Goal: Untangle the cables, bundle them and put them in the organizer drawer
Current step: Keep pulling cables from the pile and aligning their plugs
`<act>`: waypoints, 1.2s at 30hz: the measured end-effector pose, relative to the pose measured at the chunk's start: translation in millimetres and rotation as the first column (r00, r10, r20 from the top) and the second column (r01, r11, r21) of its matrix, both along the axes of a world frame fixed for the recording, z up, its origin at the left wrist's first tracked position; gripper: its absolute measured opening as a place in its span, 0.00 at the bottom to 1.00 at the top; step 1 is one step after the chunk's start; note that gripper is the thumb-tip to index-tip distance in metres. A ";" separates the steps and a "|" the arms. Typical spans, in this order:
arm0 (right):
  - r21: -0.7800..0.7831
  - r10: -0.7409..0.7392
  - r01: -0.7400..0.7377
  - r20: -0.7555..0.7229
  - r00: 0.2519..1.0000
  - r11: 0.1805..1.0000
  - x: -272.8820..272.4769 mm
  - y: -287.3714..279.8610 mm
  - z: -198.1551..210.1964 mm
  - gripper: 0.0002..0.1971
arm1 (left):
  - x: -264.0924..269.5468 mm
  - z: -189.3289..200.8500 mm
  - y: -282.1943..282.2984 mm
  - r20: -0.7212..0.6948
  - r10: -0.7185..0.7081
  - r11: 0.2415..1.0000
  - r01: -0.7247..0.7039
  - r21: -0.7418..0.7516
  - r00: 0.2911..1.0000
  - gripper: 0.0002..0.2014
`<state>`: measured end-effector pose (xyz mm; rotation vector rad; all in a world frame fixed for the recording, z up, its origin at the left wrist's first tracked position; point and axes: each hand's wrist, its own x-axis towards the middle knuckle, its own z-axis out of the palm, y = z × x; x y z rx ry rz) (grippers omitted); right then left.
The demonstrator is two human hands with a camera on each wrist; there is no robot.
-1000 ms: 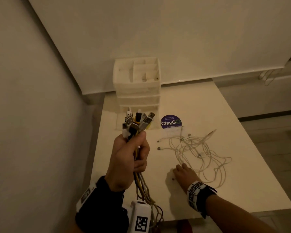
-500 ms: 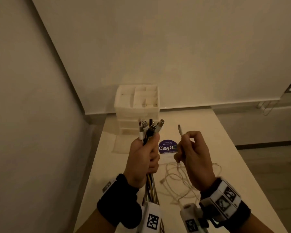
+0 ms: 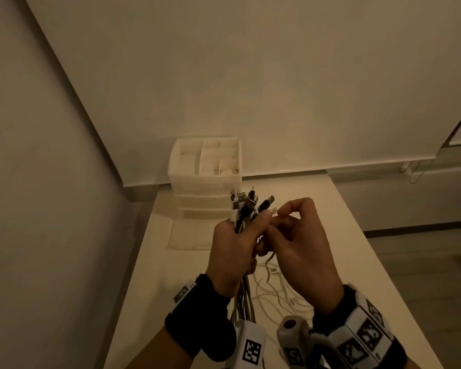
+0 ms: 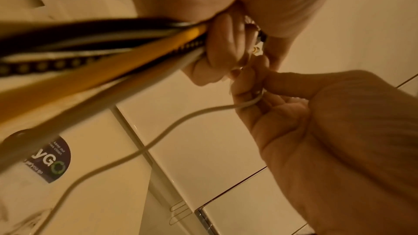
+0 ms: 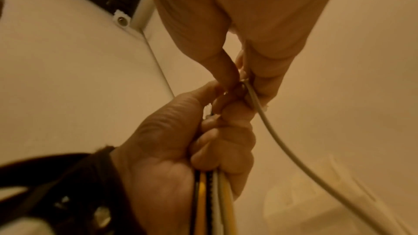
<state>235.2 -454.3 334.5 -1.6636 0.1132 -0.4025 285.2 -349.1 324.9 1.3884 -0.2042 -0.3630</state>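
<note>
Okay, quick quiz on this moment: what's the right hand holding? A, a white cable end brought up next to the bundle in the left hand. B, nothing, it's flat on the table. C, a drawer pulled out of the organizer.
A: the right hand pinches a white cable by its end, right against the bundle that the left hand grips.

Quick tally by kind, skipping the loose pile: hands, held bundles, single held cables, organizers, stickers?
Hands: 2, left hand and right hand
cable bundle: 1
white cable, pinched singly: 1
drawer organizer: 1
sticker: 1
Total: 6
</note>
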 end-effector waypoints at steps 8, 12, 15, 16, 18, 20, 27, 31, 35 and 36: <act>-0.181 -0.016 0.005 -0.060 0.998 0.983 -2.9 -2.8 -6.0 0.10 | -0.6 -3.7 -3.6 0.133 0.135 0.987 -0.145 0.073 0.982 0.18; -0.223 0.161 -0.184 -0.117 0.980 0.957 -12.0 -4.7 -28.0 0.01 | 13.3 2.0 8.6 0.059 0.220 0.971 -0.213 -0.104 0.974 0.20; -0.213 0.288 -0.335 -0.223 0.931 0.918 -21.4 -12.3 -57.8 0.10 | 29.7 10.6 25.2 0.106 0.343 0.928 -0.319 -0.191 0.933 0.20; -0.188 0.307 -0.355 -0.245 0.920 0.916 -24.1 -14.9 -66.8 0.12 | 34.5 12.6 30.5 0.130 0.363 0.921 -0.333 -0.204 0.923 0.20; -0.167 0.303 -0.354 -0.266 0.915 0.920 -29.0 -19.7 -81.6 0.15 | 39.2 14.9 37.6 0.109 0.348 0.916 -0.313 -0.253 0.931 0.20; -0.150 0.289 -0.342 -0.291 0.912 0.928 -31.0 -24.4 -93.6 0.17 | 39.5 16.6 42.7 0.080 0.281 0.923 -0.246 -0.296 0.956 0.20; 0.024 0.212 -0.228 -0.479 0.852 0.973 -46.4 -50.3 -137.1 0.20 | 49.1 31.8 77.4 0.126 0.314 0.935 -0.283 -0.213 0.941 0.21; -0.017 0.074 -0.092 -0.455 0.887 0.996 -44.9 -54.9 -134.9 0.23 | 35.3 30.1 74.3 0.302 0.131 0.988 -0.150 0.040 0.944 0.17; -0.002 0.104 -0.108 -0.273 0.956 0.994 -20.2 -39.5 -95.8 0.21 | 13.5 1.1 30.6 0.361 -0.192 0.933 0.056 0.355 0.913 0.10; 0.053 0.134 -0.125 -0.218 0.967 0.991 -14.6 -36.3 -85.7 0.20 | 9.8 -6.5 20.6 0.343 -0.230 0.910 0.077 0.408 0.911 0.11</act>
